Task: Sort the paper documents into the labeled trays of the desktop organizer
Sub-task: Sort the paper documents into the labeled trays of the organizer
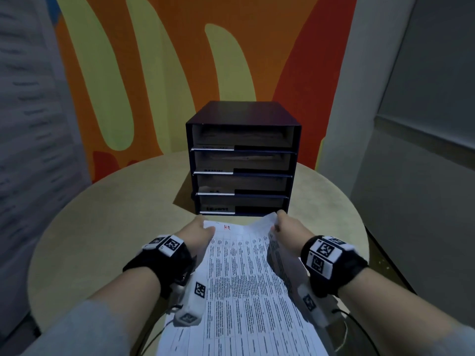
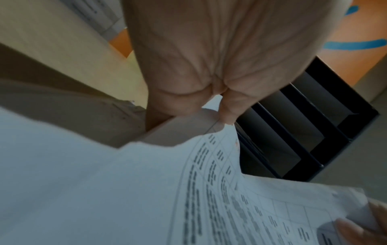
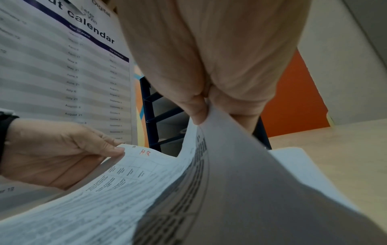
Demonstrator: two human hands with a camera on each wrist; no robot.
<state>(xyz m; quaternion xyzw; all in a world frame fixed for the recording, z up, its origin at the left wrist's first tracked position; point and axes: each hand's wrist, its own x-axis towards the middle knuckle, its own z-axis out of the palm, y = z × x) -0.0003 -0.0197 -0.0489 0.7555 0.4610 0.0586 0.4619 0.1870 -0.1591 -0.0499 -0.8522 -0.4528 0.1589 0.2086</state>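
Observation:
A printed table sheet (image 1: 241, 273) marked "HR" in red lies in front of a dark four-tray desktop organizer (image 1: 243, 160). My left hand (image 1: 203, 228) pinches the sheet's far left corner, thumb on top. My right hand (image 1: 281, 222) pinches the far right corner and lifts it, so that side curls up. In the right wrist view the curled sheet (image 3: 209, 190) fills the lower frame, with the left hand (image 3: 62, 154) at its corner. Another sheet (image 3: 293, 159) lies beneath. The left wrist view shows the sheet (image 2: 146, 190) and the organizer (image 2: 303, 129).
The organizer stands at the back of a round beige table (image 1: 108, 227), with white labels on the tray fronts. An orange and yellow patterned wall (image 1: 180, 60) rises behind. A calendar poster (image 3: 62, 66) hangs at the left.

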